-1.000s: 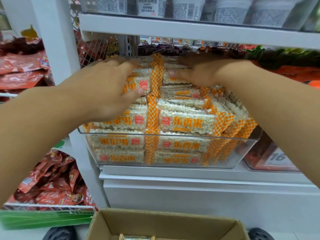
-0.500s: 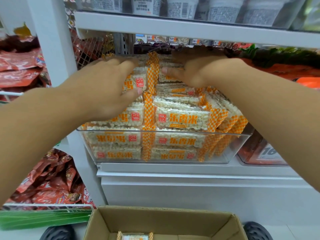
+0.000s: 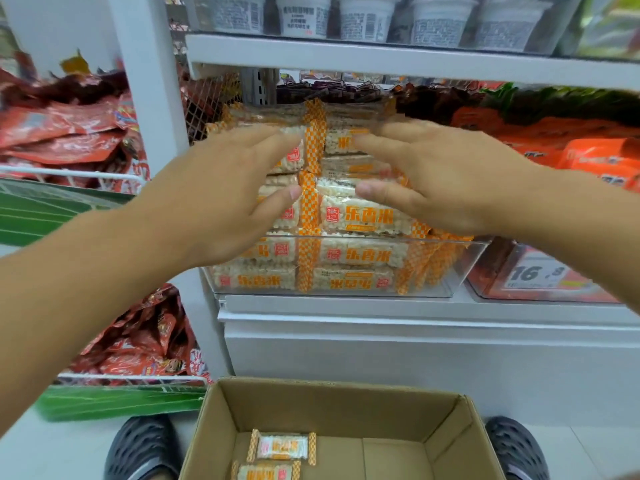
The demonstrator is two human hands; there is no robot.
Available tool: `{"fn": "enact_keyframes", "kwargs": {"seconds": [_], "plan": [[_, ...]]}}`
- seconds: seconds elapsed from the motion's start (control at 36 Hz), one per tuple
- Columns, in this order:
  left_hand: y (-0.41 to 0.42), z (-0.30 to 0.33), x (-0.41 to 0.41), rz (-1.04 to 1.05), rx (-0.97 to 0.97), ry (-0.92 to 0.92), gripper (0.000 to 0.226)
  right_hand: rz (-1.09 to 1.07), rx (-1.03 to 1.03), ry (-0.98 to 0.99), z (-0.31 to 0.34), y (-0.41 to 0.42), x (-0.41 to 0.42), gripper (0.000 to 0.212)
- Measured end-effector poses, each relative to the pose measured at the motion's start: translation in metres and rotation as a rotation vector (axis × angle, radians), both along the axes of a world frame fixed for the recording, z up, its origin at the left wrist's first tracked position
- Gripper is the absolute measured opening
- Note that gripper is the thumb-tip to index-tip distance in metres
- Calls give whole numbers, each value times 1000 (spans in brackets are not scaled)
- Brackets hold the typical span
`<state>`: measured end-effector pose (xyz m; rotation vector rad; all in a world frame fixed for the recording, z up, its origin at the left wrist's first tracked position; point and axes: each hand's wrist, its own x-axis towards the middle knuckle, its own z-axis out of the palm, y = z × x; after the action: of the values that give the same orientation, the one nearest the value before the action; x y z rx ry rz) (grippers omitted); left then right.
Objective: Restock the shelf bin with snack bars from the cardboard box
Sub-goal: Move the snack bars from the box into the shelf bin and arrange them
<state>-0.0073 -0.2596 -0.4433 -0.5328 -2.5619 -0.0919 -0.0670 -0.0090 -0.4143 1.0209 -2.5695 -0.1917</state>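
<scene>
Head view, itemised: a clear plastic shelf bin stood on a white metal shelf, stacked above its rim with clear-wrapped puffed-rice snack bars with orange checked ends in two columns side by side. Left hand: released, fingers straight and spread, held in front of the left column of bars; whether the fingertips touched the wrappers could not be told. Right hand: likewise released, fingers extended toward the left, in front of the right column near the upper bars, grasping nothing. Both hands sat near each other with the orange seam of the two columns showing between them. Below, on the floor: an open brown cardboard box, flaps up, holding two more bars of the same kind lying flat against its left side, one behind the other. Dark perforated clogs stood on either side of the box. Left of the bin: red foil snack packets heaped in white wire racks with green fronts. Right of the bin: orange packets above a printed price tag. Shelf above: a row of white cups with printed labels.
</scene>
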Motion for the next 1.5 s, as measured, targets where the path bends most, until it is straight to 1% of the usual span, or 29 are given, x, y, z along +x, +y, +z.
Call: {"fn": "enact_keyframes", "kwargs": {"seconds": [0.08, 0.11, 0.17, 0.19, 0.22, 0.28, 0.31, 0.33, 0.36, 0.39, 0.44, 0.5, 0.53, 0.61, 0.67, 0.72, 0.78, 0.86, 0.94, 1.0, 1.03, 1.11, 1.14, 1.22, 1.28, 1.33, 1.42, 1.44, 1.5], "plan": [[2, -4, 29, -53, 29, 85, 48, 215, -102, 146, -15, -3, 37, 62], [4, -11, 38, -77, 42, 97, 42, 268, -152, 144, -24, -6, 51, 54], [12, -34, 57, -102, 53, 52, 31, 370, -231, 23, -55, -14, 76, 40], [17, -52, 64, -91, 29, -23, 27, 380, -214, -80, -76, -19, 88, 34], [23, -76, 71, -61, -24, -157, 25, 343, -128, -210, -102, -24, 97, 30], [32, -132, 81, 52, -172, -529, 29, 196, 178, -517, -165, -28, 107, 30], [34, -163, 86, 113, -208, -707, 31, 127, 299, -665, -200, -27, 108, 30], [37, -192, 91, 170, -191, -840, 32, 69, 359, -788, -234, -25, 108, 30], [38, -219, 98, 226, -130, -938, 32, 9, 379, -876, -264, -25, 109, 36], [38, -245, 105, 282, -51, -1019, 34, -54, 343, -931, -291, -25, 110, 49], [40, -292, 122, 368, 81, -1149, 44, -190, 138, -1017, -338, -30, 118, 67], [41, -326, 134, 427, 177, -1237, 52, -282, -83, -1065, -376, -42, 129, 72], [42, -340, 138, 462, 232, -1279, 53, -304, -152, -1089, -392, -49, 134, 74], [41, -364, 141, 621, 472, -1364, 47, -272, -202, -1097, -430, -70, 136, 85], [41, -373, 138, 698, 673, -1358, 36, -227, -168, -1059, -447, -82, 132, 90], [39, -377, 133, 788, 834, -1327, 30, -211, -122, -992, -459, -89, 128, 92], [35, -379, 128, 901, 951, -1281, 29, -236, -90, -931, -466, -92, 125, 91], [32, -386, 119, 1054, 1221, -1223, 34, -269, -24, -842, -468, -95, 124, 83], [40, -392, 115, 1157, 1618, -1183, 31, -346, -50, -878, -469, -93, 124, 67], [46, -397, 117, 1171, 1767, -1166, 28, -394, -147, -946, -471, -91, 126, 59], [48, -399, 119, 1164, 1791, -1166, 28, -412, -218, -997, -473, -90, 127, 55], [54, -402, 123, 1114, 1815, -1211, 27, -449, -526, -1192, -472, -89, 131, 32], [56, -400, 122, 1080, 1833, -1218, 26, -454, -612, -1270, -469, -89, 132, 28], [61, -393, 117, 976, 1871, -1160, 11, -440, -801, -1503, -457, -86, 130, 29], [64, -384, 116, 929, 1829, -1091, 4, -427, -836, -1586, -448, -78, 128, 39], [65, -376, 115, 891, 1799, -1039, 6, -391, -783, -1620, -439, -68, 126, 46], [69, -364, 115, 845, 1782, -1058, 11, -346, -636, -1582, -423, -49, 127, 37], [72, -359, 114, 832, 1783, -1056, 12, -353, -620, -1567, -416, -43, 127, 36], [77, -346, 112, 810, 1789, -1043, 10, -422, -660, -1510, -398, -30, 126, 31]]}}
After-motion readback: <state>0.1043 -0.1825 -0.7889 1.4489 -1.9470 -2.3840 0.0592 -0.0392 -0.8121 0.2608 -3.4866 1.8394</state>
